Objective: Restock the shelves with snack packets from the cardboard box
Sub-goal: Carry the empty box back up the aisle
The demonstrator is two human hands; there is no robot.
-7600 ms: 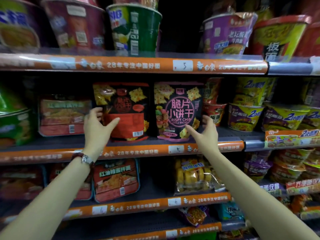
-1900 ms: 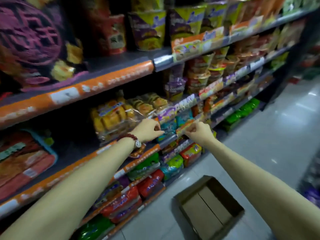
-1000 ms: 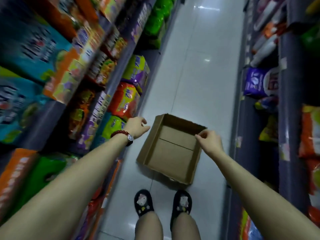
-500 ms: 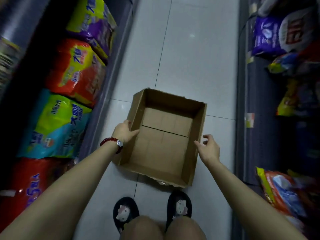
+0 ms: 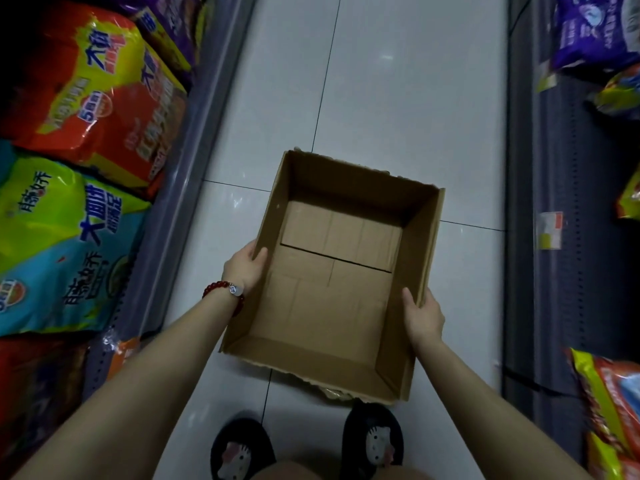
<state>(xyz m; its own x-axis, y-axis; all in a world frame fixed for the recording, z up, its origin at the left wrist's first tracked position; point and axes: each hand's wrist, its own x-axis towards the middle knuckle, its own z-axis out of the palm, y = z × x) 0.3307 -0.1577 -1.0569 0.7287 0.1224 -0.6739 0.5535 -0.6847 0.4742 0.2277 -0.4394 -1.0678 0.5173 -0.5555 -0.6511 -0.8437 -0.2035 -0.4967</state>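
Note:
An open brown cardboard box point(image 5: 420, 244) sits on the white tiled floor in front of my feet, and nothing lies inside it. My left hand point(image 5: 244, 268) grips its left wall, thumb inside and fingers outside. My right hand point(image 5: 423, 315) grips the right wall near the front corner, thumb over the rim. Large snack bags point(image 5: 100, 95) in red, green and blue fill the low shelf on the left.
The aisle floor point(image 5: 381, 81) runs ahead between two shelf units. The right unit point(image 5: 568, 271) holds purple, yellow and red bags point(image 5: 613, 403). My two black slippers point(image 5: 372, 441) stand just behind the box.
I turned from the shelf and bent down to the box. Both hands have closed on its side walls; half a second ago the right hand was still just off the wall.

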